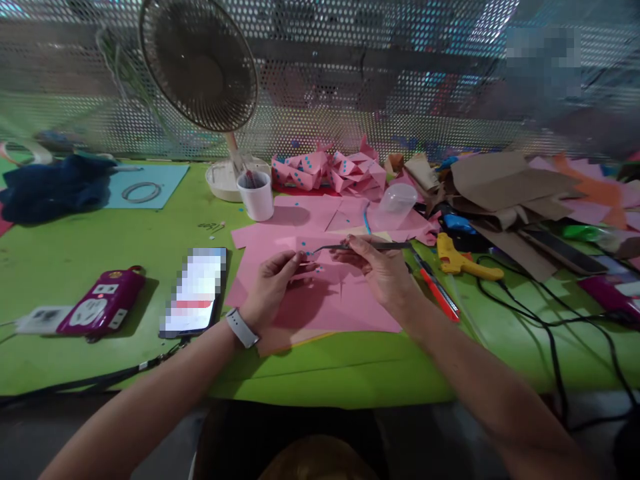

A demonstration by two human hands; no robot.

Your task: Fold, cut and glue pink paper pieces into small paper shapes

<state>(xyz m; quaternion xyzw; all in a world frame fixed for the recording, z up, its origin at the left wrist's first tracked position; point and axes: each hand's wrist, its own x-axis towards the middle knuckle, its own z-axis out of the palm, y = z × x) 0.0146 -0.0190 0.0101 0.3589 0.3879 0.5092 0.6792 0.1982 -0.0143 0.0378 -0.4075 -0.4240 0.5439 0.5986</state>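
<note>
In my right hand [377, 267] is a pair of dark tweezers [390, 246], held between thumb and fingers, with the thin bent tip pointing left. My left hand [277, 280] has its thumb and forefinger pinched together just left of that tip. What they pinch, if anything, is too small to make out. Both hands are above pink paper sheets [300, 317] lying on the green table [320, 380]. Tiny blue dots lie on the paper around the fingertips.
Behind the sheets stand a white cup [256, 200], folded pink paper pieces with blue dots [305, 170] and a fan [200, 67]. A phone [197, 290] and purple device [103, 300] lie left. Rightward are a red cutter [440, 293], yellow glue gun [465, 263], cables and brown paper [505, 180].
</note>
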